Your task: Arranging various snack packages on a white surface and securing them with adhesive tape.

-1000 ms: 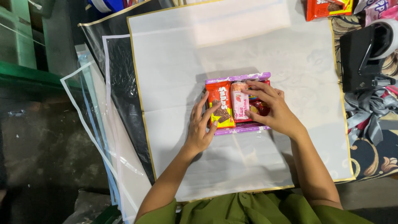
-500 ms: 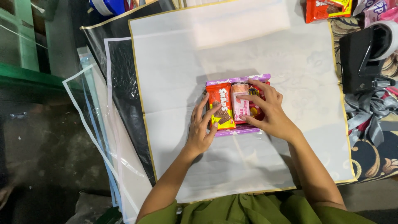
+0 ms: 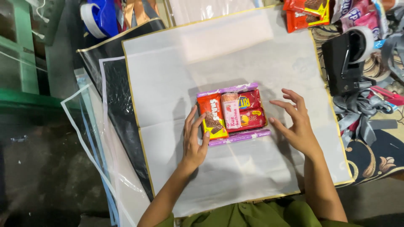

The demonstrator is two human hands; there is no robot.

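Observation:
A tight stack of snack packets (image 3: pixel 232 113) lies in the middle of a large white wrapping sheet (image 3: pixel 168 84) with a gold edge: an orange wafer pack on the left, a pink one in the middle, red ones on the right, purple bars under them. My left hand (image 3: pixel 194 141) rests on the sheet with its fingers against the orange pack's left side. My right hand (image 3: pixel 295 122) hovers open just right of the stack, fingers spread, not touching it.
A black tape dispenser (image 3: pixel 347 59) stands at the right edge, with grey ribbon (image 3: pixel 357 115) below it. More snack packets (image 3: pixel 305 12) lie at the top right. Black and clear sheets (image 3: pixel 105 109) overlap at the left. A tape roll (image 3: pixel 94 19) sits top left.
My right hand has lifted off the packets and pulled away to the right, fingers now spread. My left hand stays at the stack's left side.

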